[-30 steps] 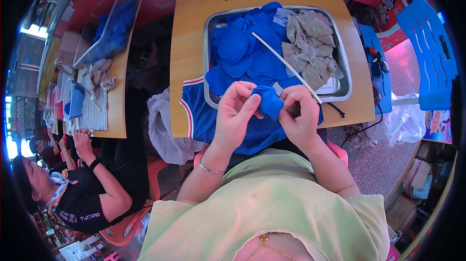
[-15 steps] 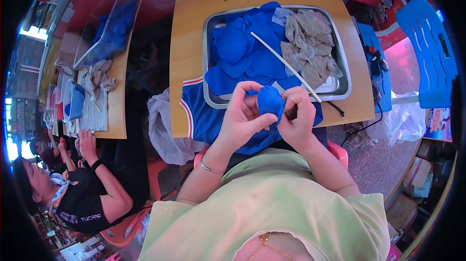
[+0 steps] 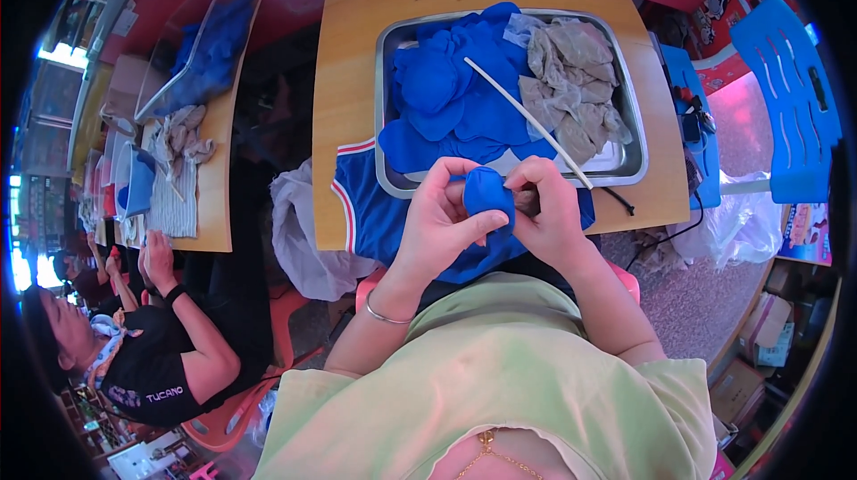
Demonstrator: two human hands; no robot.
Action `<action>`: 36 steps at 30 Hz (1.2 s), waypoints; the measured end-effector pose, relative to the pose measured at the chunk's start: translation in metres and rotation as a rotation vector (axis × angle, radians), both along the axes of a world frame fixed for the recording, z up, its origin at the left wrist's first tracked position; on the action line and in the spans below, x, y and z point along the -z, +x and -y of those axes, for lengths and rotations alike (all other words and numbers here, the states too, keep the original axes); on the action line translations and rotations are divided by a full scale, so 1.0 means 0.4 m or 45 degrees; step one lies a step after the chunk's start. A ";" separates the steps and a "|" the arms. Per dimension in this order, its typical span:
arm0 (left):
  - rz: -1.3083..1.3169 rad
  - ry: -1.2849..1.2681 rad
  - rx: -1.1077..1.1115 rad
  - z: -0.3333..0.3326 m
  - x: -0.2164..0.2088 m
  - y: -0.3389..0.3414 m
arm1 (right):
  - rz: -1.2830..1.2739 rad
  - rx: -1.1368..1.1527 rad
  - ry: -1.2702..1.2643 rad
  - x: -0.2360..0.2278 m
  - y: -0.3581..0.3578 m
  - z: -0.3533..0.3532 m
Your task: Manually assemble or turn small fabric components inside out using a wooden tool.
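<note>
Two hands on a blue piece, centre of the frame.
The left hand grips the blue piece between thumb and fingers; the right hand pinches its right edge. Just above, in the upper centre, a metal tray on the table holds blue sheets at left and crumpled plastic at right, with a pale stick lying slantwise between.
</note>
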State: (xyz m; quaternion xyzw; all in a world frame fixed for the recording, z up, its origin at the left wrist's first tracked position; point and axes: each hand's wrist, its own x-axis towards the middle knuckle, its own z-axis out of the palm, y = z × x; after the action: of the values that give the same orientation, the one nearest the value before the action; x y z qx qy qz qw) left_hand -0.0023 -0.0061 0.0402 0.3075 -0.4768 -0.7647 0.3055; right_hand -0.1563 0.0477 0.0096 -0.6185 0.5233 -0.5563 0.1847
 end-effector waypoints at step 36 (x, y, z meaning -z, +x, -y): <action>-0.108 0.073 0.051 -0.005 0.035 0.006 | 0.012 0.197 0.202 -0.011 0.038 -0.011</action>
State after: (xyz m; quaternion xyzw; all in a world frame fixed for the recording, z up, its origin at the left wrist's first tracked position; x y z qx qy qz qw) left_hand 0.0000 -0.0043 0.0261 0.2737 -0.4473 -0.7964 0.3012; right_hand -0.1413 0.0520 0.0139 -0.5573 0.6109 -0.5286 0.1920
